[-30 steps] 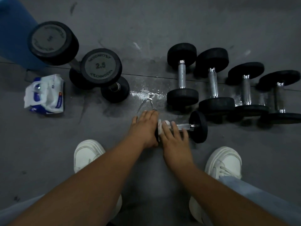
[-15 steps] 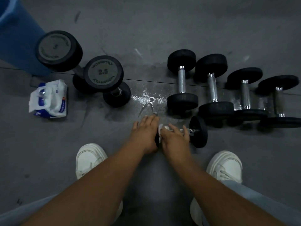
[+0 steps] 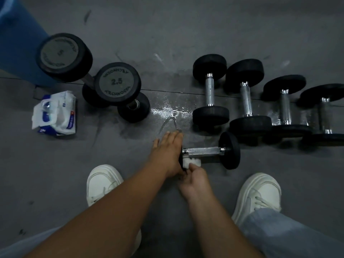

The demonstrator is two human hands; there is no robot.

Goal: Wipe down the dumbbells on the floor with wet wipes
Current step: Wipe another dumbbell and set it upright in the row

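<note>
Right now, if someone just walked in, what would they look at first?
Probably the two hands in the middle: the left hand rests on the small dumbbell while the right hand holds a white wipe beside its handle. Next, the shiny wet patch just beyond, and the row of dumbbells to the right.

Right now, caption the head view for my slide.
Left hand steadies a dumbbell; right hand holds a wet wipe beside its handle.

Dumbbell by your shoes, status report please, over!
Left grip flat on the end plate of the small dumbbell. Right grip holds wet wipe at the handle's near side. Nothing in the way, over.
</note>
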